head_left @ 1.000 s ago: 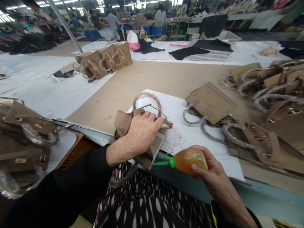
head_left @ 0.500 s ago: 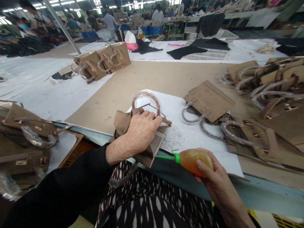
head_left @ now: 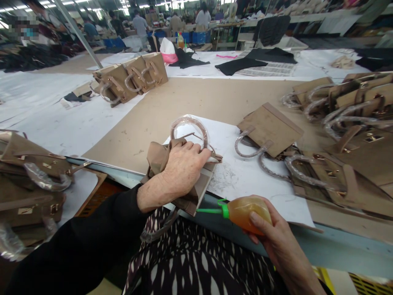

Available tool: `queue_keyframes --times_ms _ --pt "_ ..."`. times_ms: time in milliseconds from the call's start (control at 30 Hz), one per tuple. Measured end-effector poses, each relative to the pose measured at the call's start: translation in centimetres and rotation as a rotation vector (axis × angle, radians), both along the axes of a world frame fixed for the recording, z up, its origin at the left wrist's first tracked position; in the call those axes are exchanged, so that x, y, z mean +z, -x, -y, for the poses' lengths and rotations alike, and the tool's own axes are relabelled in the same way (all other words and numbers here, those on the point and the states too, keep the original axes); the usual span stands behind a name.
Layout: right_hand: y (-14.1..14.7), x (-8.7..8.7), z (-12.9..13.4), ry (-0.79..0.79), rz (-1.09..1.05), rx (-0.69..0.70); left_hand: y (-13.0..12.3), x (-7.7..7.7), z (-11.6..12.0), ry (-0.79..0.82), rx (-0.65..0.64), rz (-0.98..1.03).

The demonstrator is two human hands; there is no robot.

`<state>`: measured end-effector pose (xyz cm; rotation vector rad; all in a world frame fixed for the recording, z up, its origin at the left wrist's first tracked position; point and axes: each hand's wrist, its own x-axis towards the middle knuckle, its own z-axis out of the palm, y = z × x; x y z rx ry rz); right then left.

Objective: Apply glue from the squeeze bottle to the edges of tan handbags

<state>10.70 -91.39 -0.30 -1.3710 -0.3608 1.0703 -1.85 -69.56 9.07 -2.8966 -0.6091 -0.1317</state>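
Since half a second ago, our right hand (head_left: 276,233) has brought the squeeze bottle (head_left: 245,211) slightly left and its green nozzle (head_left: 211,211) a little lower; our left hand (head_left: 184,168) and the brown bag (head_left: 202,186) under it have hardly shifted.

At far left we see a heap of bags (head_left: 33,180) with plastic-wrapped handles. Further back, a row of bags (head_left: 135,78) stands upright on the table (head_left: 221,96). In the middle, at the table's front edge, our left hand is clamped on the brown bag, its fabric bunched beside the palm; an upper handle (head_left: 188,119) arches beyond our fingers, and a lower handle (head_left: 161,232) hangs over our patterned clothing (head_left: 184,266). Next, the nozzle's tip meets the bag's near corner in view; whether it touches, we cannot tell. Our right hand is wrapped around the bottle of amber liquid, thumb on its side. Beyond it, a flat bag (head_left: 270,127) lies on a white sheet (head_left: 254,184), and at far right we have piled bags (head_left: 374,147).
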Motion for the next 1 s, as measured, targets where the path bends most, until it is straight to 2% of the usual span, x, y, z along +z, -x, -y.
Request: queue_keyframes --times_ms 200,467,567,733,1000 --pt "-0.1 0.7 -0.2 0.024 0.059 -0.044 0.0 0.0 -0.1 -0.007 -0.007 -0.001" --pt "0.7 0.8 0.4 0.058 0.078 0.024 -0.2 0.2 -0.2 0.009 -0.011 -0.001" --pt "0.6 1.2 0.5 0.072 0.21 0.019 -0.3 0.2 -0.6 0.013 -0.026 0.01" --pt "-0.1 1.5 -0.9 0.081 0.47 -0.081 -0.7 0.8 -1.9 0.036 -0.034 -0.008" --pt "-1.9 -0.3 -4.1 -0.042 0.843 -0.058 -1.6 1.2 -3.3 0.058 -0.061 0.007"
